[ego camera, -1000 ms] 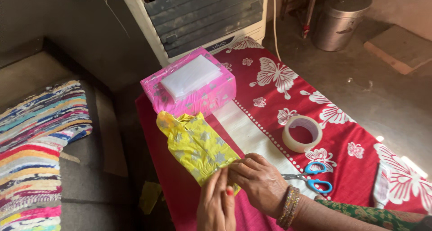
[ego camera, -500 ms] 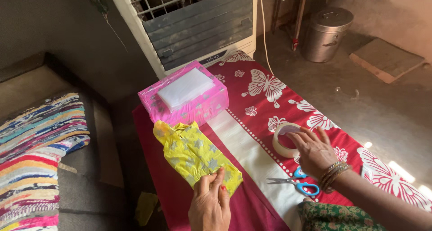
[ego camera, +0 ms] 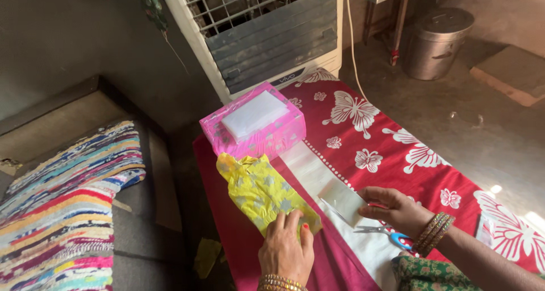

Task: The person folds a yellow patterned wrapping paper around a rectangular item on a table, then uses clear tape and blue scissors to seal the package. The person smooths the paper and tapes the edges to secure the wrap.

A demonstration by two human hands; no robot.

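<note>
From the head camera, looking down, the left hand (ego camera: 285, 251) lies flat with fingers spread on the near end of a crinkled yellow wrapped parcel with pale star shapes (ego camera: 261, 190), pressing it onto the surface covered by a red cloth printed with white butterflies (ego camera: 397, 138). The parcel lies close to the left edge of that surface, its long axis running from the left hand away toward the far left corner, where its far end sits just beside a pink box with a white rectangular top (ego camera: 253, 125).

The right hand (ego camera: 397, 210) is nearer the middle of the surface, to the right of the parcel and well clear of it. Its thumb and fingers pinch a strip of clear sticky tape (ego camera: 342, 202), which stretches leftward from the fingertips toward the parcel's near end. So the parcel lies to the left of the tape-holding hand, and the left hand is the one already on it.

Blue-handled scissors (ego camera: 381, 232) lie on a white band of the cloth just beside the right wrist, which wears bangles. Beyond the far edge stands a grey slatted air cooler (ego camera: 267, 30); a steel lidded bin (ego camera: 436, 41) sits on the floor to its right. A striped multicoloured rug (ego camera: 62, 211) covers a seat to the left.
</note>
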